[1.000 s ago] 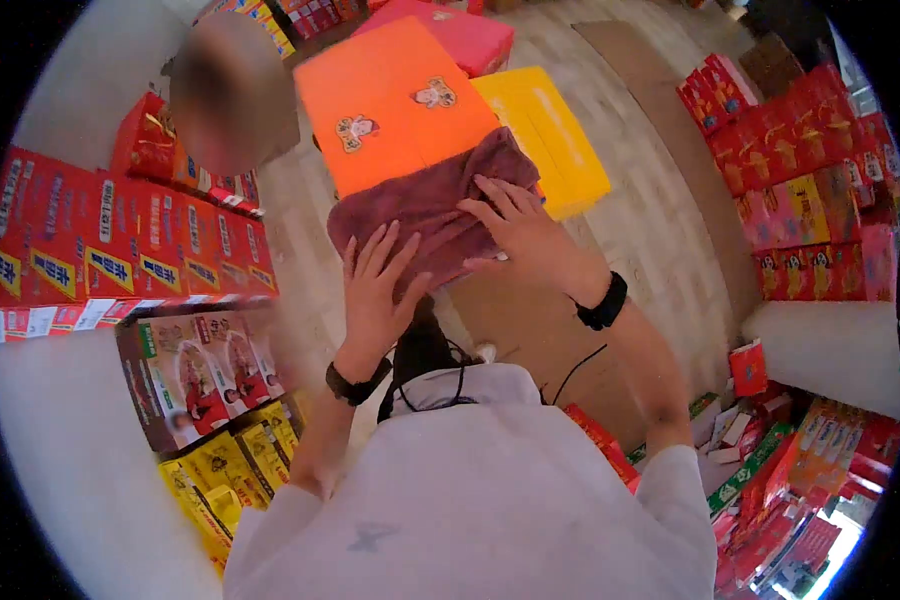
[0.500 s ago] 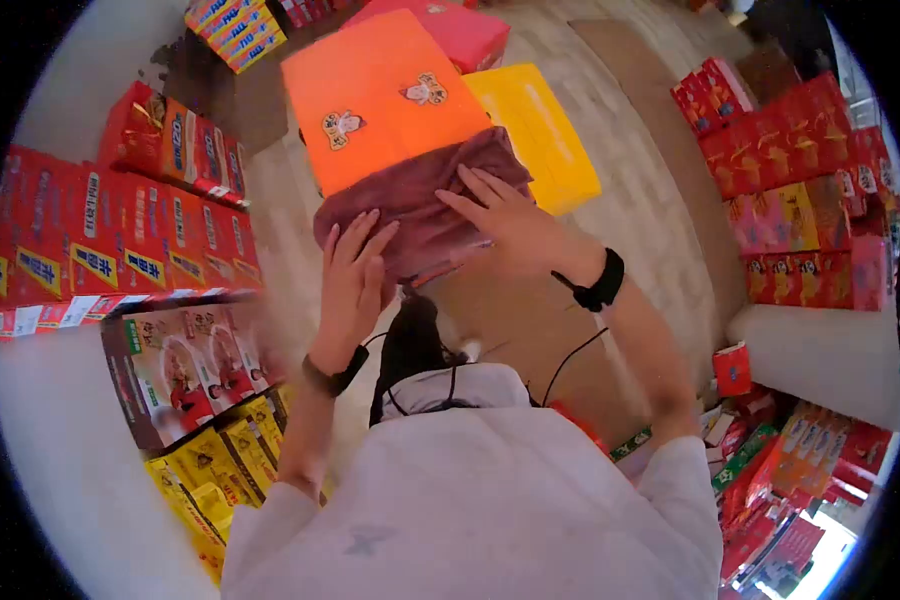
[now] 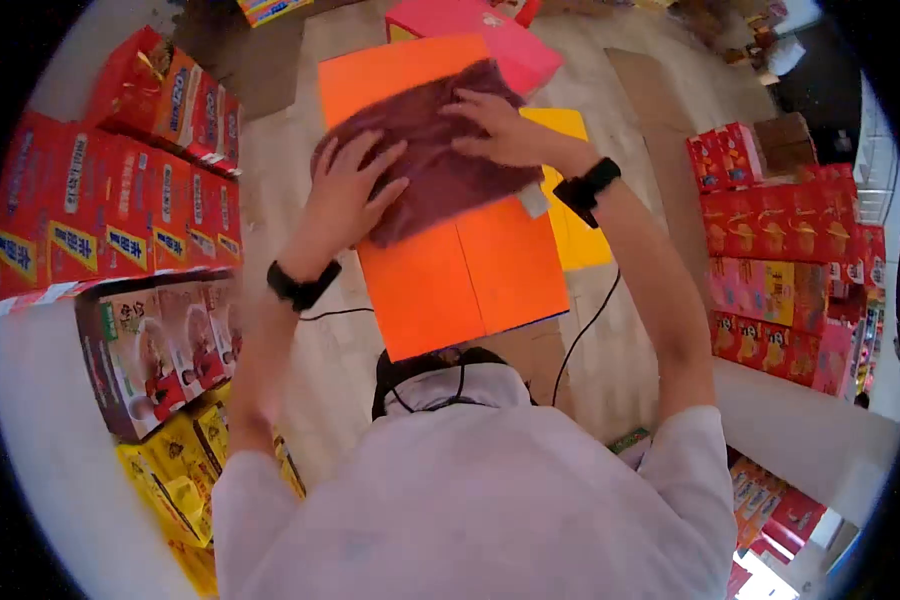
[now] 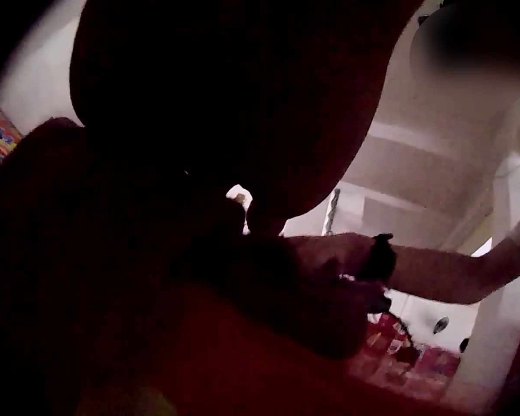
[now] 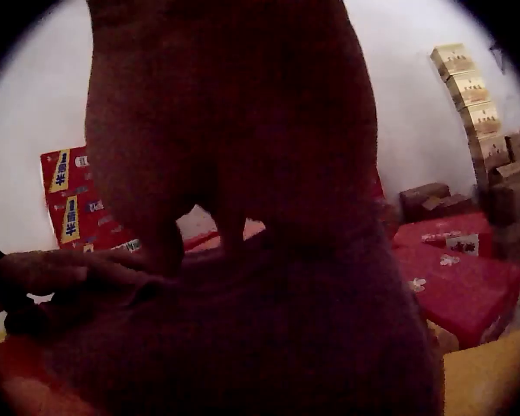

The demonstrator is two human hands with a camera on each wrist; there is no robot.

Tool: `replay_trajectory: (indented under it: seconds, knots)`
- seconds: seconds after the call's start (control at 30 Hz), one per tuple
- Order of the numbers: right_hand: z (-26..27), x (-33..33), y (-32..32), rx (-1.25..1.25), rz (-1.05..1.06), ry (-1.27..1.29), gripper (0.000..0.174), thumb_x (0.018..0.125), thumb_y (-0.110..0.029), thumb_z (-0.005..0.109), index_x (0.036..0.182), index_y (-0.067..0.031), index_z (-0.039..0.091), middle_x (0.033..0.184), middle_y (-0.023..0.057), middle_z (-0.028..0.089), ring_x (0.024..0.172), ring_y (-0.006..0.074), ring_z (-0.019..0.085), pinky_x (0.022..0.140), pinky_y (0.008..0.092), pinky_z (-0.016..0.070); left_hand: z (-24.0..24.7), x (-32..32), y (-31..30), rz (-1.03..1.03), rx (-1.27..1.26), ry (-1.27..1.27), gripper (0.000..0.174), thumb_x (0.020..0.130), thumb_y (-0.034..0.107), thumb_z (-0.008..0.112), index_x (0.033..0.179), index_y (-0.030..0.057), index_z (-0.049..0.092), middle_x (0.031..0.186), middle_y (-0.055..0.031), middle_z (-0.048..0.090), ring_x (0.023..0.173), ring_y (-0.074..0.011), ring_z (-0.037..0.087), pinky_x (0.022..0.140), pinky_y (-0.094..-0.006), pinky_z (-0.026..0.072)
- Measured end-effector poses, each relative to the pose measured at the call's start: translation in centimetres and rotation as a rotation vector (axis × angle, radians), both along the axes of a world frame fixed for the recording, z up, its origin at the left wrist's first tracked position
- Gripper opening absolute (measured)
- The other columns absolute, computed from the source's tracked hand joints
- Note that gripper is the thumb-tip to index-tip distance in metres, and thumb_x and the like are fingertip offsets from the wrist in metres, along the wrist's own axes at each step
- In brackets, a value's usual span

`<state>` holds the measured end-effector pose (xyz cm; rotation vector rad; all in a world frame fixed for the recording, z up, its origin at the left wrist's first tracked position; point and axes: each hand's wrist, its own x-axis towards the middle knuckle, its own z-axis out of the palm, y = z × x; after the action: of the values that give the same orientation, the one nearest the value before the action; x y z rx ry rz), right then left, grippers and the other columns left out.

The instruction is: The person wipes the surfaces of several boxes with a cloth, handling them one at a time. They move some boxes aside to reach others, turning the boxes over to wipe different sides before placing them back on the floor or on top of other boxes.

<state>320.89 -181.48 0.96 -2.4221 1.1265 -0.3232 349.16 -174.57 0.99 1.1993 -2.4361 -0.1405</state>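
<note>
A maroon cloth (image 3: 435, 185) lies spread across the top of an orange box (image 3: 440, 275), leaving its near part and a far strip bare. My left hand (image 3: 348, 200) rests on the cloth's left side with fingers spread. Over the right side, my right hand (image 3: 505, 132) also presses the cloth, its fingers apart. In the right wrist view, the cloth (image 5: 260, 347) spreads beneath the hand (image 5: 234, 113), fingertips down on it. The left wrist view is mostly dark.
A yellow box (image 3: 580, 235) stands just right of the orange one, and a pink box (image 3: 500, 50) behind it. Stacked red cartons (image 3: 120, 200) line the left side; more red packages (image 3: 770, 230) fill the right. A black cord (image 3: 595, 325) hangs near my right arm.
Both hands and the cloth have moved away from my body, from the orange box's near edge over its printed figures. The box's near part now shows bare.
</note>
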Motion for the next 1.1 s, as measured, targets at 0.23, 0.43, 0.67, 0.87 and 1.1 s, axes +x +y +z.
replay_trajectory:
  seconds: [0.23,0.43,0.67,0.87,1.1]
  knots:
    - [1.1,1.1,1.4,-0.255,-0.065,0.011,0.041,0.086,-0.036,0.065,0.119,-0.0125,0.057,0.124,0.0173,0.051,0.119,0.0392,0.046,0.098,0.0488,0.0414,2.6,-1.2,1.0,0.084,0.050,-0.136,0.048,0.080,0.015,0.063,0.128,0.0148,0.057,0.125,-0.0131,0.054,0.120,-0.0323,0.049,0.102,-0.0505,0.0349]
    - [-0.3,-4.0,9.3,-0.321,0.155,-0.124,0.036,0.087,-0.037,0.062,0.108,-0.0082,0.060,0.107,0.0145,0.054,0.107,0.0346,0.051,0.090,0.0482,0.0424,5.6,-7.6,9.8,0.068,0.458,-0.104,0.045,0.069,0.000,0.059,0.113,0.0083,0.057,0.108,-0.0157,0.054,0.107,-0.0390,0.052,0.090,-0.0456,0.0437]
    - [-3.3,-15.2,19.1,0.154,0.206,-0.340,0.032,0.091,-0.034,0.058,0.103,-0.0044,0.059,0.098,0.0189,0.058,0.095,0.0373,0.057,0.079,0.0472,0.0473,5.2,-21.1,21.7,0.218,0.315,0.031,0.037,0.064,-0.001,0.061,0.100,0.0060,0.060,0.096,-0.0135,0.056,0.093,-0.0363,0.055,0.080,-0.0446,0.0464]
    - [-8.4,-24.6,24.3,0.625,0.366,-0.088,0.035,0.091,-0.034,0.059,0.100,-0.0004,0.063,0.088,0.0241,0.066,0.082,0.0418,0.063,0.073,0.0503,0.0502,-2.0,-29.9,25.4,0.075,0.434,0.177,0.025,0.067,0.003,0.062,0.091,0.0025,0.058,0.084,-0.0158,0.057,0.083,-0.0379,0.055,0.071,-0.0453,0.0473]
    - [-8.7,-29.2,22.9,0.526,-0.134,-0.243,0.026,0.091,-0.026,0.061,0.101,-0.0025,0.057,0.093,0.0209,0.061,0.087,0.0399,0.059,0.073,0.0454,0.0484,-4.7,-33.8,18.8,0.290,0.580,0.164,0.029,0.070,0.004,0.062,0.095,0.0027,0.047,0.086,-0.0187,0.052,0.086,-0.0400,0.052,0.074,-0.0485,0.0424]
